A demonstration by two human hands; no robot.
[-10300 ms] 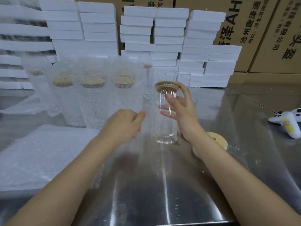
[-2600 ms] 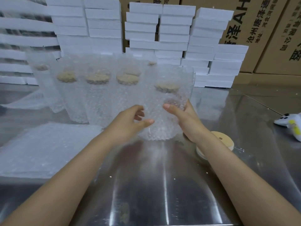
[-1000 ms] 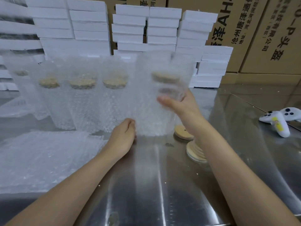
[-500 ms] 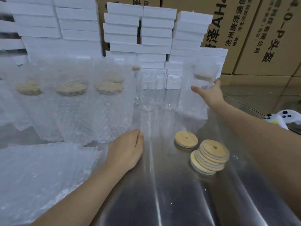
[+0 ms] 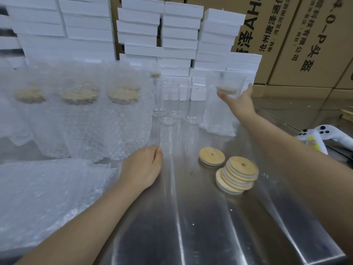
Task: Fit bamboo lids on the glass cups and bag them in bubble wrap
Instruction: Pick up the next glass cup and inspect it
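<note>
My right hand (image 5: 239,105) reaches far across the steel table (image 5: 191,230) and grips a lidded glass cup in a bubble wrap bag (image 5: 217,113), thumb in front and fingers behind its top. The bag's base touches the table beside three bare glass cups (image 5: 169,104). My left hand (image 5: 143,167) rests on the table with fingers loosely curled and holds nothing. A stack of bamboo lids (image 5: 238,176) and a single lid (image 5: 212,156) lie at centre right. Several bagged cups (image 5: 122,115) stand in a row at the left.
A pile of flat bubble wrap bags (image 5: 47,197) lies at the near left. White foam boxes (image 5: 177,35) are stacked along the back, with cardboard cartons (image 5: 305,35) behind them. A white game controller (image 5: 321,136) sits at the right edge.
My right hand has carried the bagged cup from the centre to the far right, past the bare glasses, and lowered it to the table. My left hand let go and settled on the table.
</note>
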